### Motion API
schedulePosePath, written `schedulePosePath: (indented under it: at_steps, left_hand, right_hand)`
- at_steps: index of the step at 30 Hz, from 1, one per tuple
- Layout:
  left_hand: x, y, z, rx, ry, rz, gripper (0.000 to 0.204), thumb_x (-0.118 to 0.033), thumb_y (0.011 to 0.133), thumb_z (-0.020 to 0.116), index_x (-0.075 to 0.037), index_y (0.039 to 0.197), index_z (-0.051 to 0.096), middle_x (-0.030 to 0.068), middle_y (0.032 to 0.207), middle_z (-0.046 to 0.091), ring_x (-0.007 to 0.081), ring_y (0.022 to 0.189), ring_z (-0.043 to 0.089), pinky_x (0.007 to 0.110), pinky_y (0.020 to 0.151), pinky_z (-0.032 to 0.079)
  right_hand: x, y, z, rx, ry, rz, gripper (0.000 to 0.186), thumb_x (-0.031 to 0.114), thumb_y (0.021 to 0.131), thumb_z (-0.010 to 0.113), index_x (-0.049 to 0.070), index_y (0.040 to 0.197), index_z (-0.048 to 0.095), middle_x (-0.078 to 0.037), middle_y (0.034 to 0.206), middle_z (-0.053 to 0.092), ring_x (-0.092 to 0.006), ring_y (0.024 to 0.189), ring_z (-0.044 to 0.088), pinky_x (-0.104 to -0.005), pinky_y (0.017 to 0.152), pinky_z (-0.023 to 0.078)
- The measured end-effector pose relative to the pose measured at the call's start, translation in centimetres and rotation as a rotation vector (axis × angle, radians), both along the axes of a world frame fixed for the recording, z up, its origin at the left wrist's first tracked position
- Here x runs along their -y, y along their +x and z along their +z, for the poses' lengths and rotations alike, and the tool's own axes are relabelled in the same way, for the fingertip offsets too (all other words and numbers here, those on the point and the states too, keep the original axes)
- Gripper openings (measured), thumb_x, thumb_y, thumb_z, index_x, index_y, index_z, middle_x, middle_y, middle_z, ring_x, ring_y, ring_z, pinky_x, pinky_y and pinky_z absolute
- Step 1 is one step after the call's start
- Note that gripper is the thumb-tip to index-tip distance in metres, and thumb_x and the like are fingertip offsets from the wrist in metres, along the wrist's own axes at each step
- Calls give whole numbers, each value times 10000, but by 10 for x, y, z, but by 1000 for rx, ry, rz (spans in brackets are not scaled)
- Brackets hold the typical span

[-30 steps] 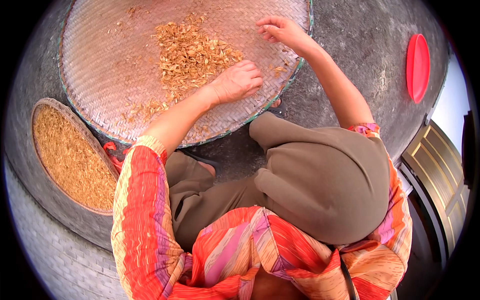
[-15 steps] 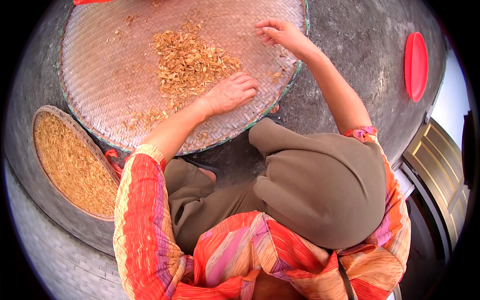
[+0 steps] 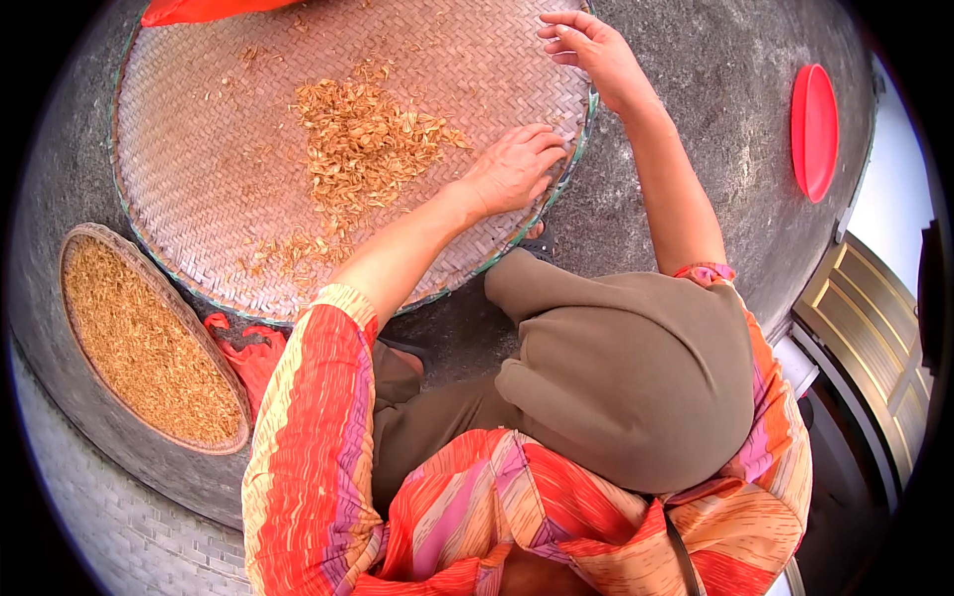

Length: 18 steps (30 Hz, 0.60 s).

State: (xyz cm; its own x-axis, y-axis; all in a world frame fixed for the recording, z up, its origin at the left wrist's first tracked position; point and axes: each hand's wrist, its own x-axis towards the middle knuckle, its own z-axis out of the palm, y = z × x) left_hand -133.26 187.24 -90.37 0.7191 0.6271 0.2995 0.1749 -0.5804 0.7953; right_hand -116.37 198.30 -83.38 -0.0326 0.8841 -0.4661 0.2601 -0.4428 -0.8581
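A wide round woven bamboo tray lies in front of me with a heap of dried golden-brown flakes or petals near its middle. My left hand rests low over the tray's right part, close to the rim. Its fingers are bent together, and the fingertips and anything under them are hidden. Raised beyond the tray's right rim is my right hand, its fingers loosely curved and apart, with nothing visible in them. Smaller scatterings of flakes lie along the near side of the tray.
At the left stands a smaller round basket filled with similar shredded flakes, beside a crumpled red bag. A red plastic piece overlaps the tray's far edge. A red dish lies on the concrete floor at right.
My left hand has slid right across the tray to the rim, over the spot where a few flakes lay. My right hand has shifted slightly right and away. The view has also shifted a little.
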Motion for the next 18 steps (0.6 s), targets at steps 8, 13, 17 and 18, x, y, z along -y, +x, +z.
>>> schedulePosePath:
  at_steps: [8, 13, 17, 18]
  left_hand:
    - [-26, -39, -17, -107, 109, -145, 163, -125, 803, 638, -57, 948, 611, 81, 1039, 594, 284, 1072, 548, 392, 962, 433]
    - [-57, -111, 4, -324, 149, -21, 194, -57, 779, 639, -38, 972, 621, 94, 1060, 598, 280, 1068, 544, 385, 957, 433]
    - [-53, -63, 15, -183, 67, -32, 250, -74, 787, 643, -27, 1031, 613, 106, 1098, 588, 290, 1098, 532, 389, 971, 434]
    - [-49, -40, 10, -110, 34, -20, 281, -80, 789, 645, -28, 1063, 607, 107, 1118, 581, 293, 1116, 524, 389, 980, 433]
  right_hand:
    - [11, 5, -4, 20, -49, 15, 282, 144, 977, 483, 38, 1212, 595, -81, 1103, 660, -102, 895, 612, -249, 804, 507]
    - [10, 18, -6, 56, -40, 9, 283, 139, 973, 476, 32, 1205, 596, -79, 1102, 661, -107, 899, 610, -260, 812, 505]
    - [6, 18, -11, 30, -63, 0, 281, 179, 978, 519, 66, 1222, 605, -34, 1063, 652, -86, 899, 584, -256, 823, 499]
    - [4, 14, -9, 22, -63, 4, 280, 177, 978, 520, 66, 1220, 606, -34, 1061, 653, -85, 896, 584, -254, 821, 499]
